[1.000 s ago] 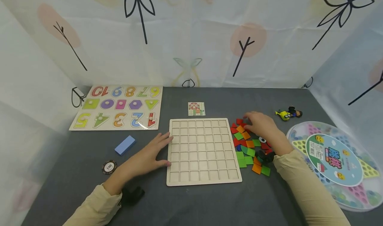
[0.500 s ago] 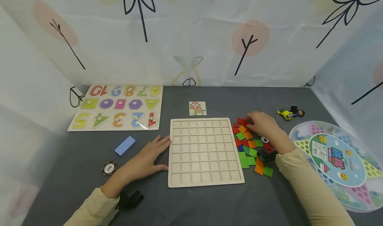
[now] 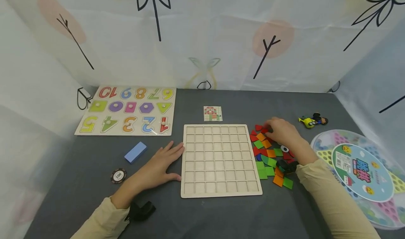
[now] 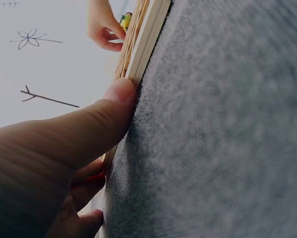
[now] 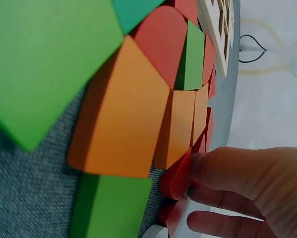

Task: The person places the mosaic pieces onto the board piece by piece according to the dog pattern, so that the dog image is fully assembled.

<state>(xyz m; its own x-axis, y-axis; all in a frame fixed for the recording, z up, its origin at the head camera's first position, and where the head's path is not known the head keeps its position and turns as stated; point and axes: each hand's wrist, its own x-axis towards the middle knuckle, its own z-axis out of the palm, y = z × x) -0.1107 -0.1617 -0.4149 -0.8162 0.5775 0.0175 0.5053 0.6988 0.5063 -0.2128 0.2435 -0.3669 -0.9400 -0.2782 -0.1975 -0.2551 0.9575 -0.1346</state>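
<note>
A square wooden grid board [image 3: 221, 195] lies in the middle of the grey table. My left hand [image 3: 159, 167] rests along its left edge with fingers spread; in the left wrist view the thumb [image 4: 121, 91] touches the board's side. Right of the board is a cluster of red, orange, green and blue blocks [image 3: 270, 162]. At its far end my right hand [image 3: 283, 131] pinches a red block [image 5: 177, 177], with the thumb on it in the right wrist view. The fingers' far side is hidden. A small pixel-picture card [image 3: 213, 113] lies behind the board.
A number-and-shape puzzle board [image 3: 126, 131] lies at the back left. Nearer are a blue block [image 3: 135, 152] and a poker chip [image 3: 118, 176]. Small toy figures [image 3: 312, 120] lie at the back right, beside a large round clear box [image 3: 362, 172]. Printed white cloth [image 3: 202, 38] hangs behind.
The head view has shifted slightly, so everything sits a little further right. The left fingertips have slid from the board's rim to its side. The right hand stays at the red blocks.
</note>
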